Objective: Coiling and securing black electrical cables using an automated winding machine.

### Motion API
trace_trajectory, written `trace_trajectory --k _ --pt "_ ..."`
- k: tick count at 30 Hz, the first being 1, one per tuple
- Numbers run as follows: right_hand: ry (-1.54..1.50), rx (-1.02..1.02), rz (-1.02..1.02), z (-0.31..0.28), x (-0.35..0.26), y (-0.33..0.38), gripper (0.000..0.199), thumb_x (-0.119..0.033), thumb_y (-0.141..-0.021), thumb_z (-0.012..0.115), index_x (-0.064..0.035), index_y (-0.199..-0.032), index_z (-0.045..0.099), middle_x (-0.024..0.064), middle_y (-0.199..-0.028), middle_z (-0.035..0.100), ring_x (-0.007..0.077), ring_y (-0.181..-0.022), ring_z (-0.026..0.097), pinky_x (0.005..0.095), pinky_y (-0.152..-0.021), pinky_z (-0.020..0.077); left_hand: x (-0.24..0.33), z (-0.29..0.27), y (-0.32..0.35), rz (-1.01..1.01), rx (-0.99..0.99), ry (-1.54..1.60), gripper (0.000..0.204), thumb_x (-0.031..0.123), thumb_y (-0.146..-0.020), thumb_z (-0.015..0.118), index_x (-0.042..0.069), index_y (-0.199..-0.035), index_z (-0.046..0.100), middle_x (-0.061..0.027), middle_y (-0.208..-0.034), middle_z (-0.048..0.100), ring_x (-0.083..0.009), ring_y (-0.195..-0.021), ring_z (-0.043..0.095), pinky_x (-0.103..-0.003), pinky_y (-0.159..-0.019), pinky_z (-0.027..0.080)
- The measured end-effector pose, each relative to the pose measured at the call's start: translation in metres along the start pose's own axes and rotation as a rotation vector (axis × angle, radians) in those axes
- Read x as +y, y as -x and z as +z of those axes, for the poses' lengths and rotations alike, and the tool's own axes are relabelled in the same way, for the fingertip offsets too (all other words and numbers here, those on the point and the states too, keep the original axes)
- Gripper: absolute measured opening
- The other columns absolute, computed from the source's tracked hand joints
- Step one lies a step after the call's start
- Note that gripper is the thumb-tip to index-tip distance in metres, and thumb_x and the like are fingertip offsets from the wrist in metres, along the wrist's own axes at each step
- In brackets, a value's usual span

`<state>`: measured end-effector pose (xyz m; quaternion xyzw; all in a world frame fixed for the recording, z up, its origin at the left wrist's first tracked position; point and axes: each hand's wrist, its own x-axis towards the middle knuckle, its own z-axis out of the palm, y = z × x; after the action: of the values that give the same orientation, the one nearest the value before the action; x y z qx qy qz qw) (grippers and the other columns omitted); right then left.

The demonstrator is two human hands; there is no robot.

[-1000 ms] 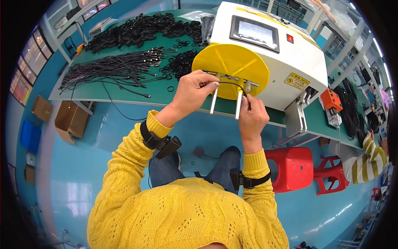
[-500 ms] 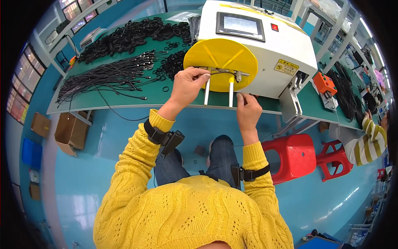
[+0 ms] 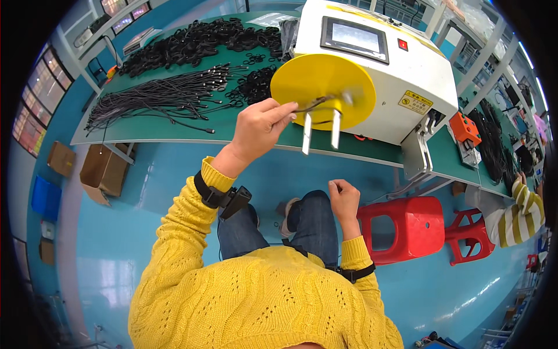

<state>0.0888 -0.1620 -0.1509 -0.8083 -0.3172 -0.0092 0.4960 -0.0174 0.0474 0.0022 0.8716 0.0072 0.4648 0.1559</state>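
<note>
My left hand (image 3: 258,128) is closed in a pinch on a black cable (image 3: 308,109), just left of the winding machine's yellow disc (image 3: 290,81). From the fingertips the cable runs to the fittings at the disc's centre, which are smeared by motion. Two white prongs (image 3: 307,134) stick out from the disc toward me, with part of the cable between them. Low and away from the machine, my right hand (image 3: 345,200) hangs over my right thigh. Its fingers are curled closed, and nothing shows in them.
Black cables (image 3: 157,96) lie bundled on the green table (image 3: 232,135), with heaped coiled cables (image 3: 197,43) behind. The white machine (image 3: 372,81) carries a screen. Red stools (image 3: 415,227) stand at right, near another person's striped sleeve (image 3: 517,212). A cardboard box (image 3: 107,168) sits on the floor.
My right hand has dropped from beside the prongs to above my thigh. The disc's fittings have turned and are now blurred. My left hand still pinches the cable. The whole view has shifted slightly.
</note>
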Motion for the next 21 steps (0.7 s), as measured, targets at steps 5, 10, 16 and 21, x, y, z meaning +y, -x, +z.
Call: trace_trajectory --k 5,10,16,21 --pt "0.011 -0.05 -0.022 0.0 0.005 0.011 0.016 -0.016 -0.079 0.061 0.0002 -0.077 0.064 0.0101 -0.055 0.057 0.0172 -0.049 0.056 0.0287 -0.05 0.0431 0.017 -0.008 0.005 -0.022 -0.059 -0.063 0.021 0.013 -0.077 0.065 0.005 -0.096 0.064 -0.0076 -0.065 0.055 -0.0203 -0.053 0.052 -0.029 -0.049 0.043" --pt "0.006 -0.081 -0.029 -0.002 0.006 0.016 0.016 -0.015 -0.079 0.061 0.0003 -0.077 0.064 0.0102 -0.055 0.057 0.0172 -0.049 0.055 0.029 -0.05 0.0428 0.023 -0.005 0.013 -0.084 -0.031 0.113 0.022 0.011 -0.079 0.063 0.004 -0.1 0.063 -0.0073 -0.063 0.05 -0.0181 -0.051 0.047 -0.028 -0.047 0.039" --pt "0.029 -0.116 0.014 -0.005 0.008 0.02 0.015 -0.015 -0.079 0.06 -0.0001 -0.078 0.064 0.0103 -0.056 0.057 0.0172 -0.05 0.056 0.0293 -0.051 0.0431 0.03 0.001 0.024 -0.191 -0.062 0.199 0.024 0.005 -0.083 0.059 0.002 -0.107 0.061 -0.0075 -0.061 0.047 -0.0146 -0.051 0.041 -0.026 -0.047 0.036" --pt "0.006 -0.144 0.032 -0.01 -0.004 0.014 0.014 -0.014 -0.078 0.06 -0.0007 -0.077 0.064 0.0133 -0.062 0.059 0.0245 -0.055 0.058 0.0322 -0.053 0.0447 0.038 0.006 0.028 -0.258 -0.038 0.256 0.029 0.006 -0.08 0.061 0.002 -0.108 0.059 -0.0103 -0.065 0.05 -0.0219 -0.053 0.048 -0.03 -0.05 0.04"
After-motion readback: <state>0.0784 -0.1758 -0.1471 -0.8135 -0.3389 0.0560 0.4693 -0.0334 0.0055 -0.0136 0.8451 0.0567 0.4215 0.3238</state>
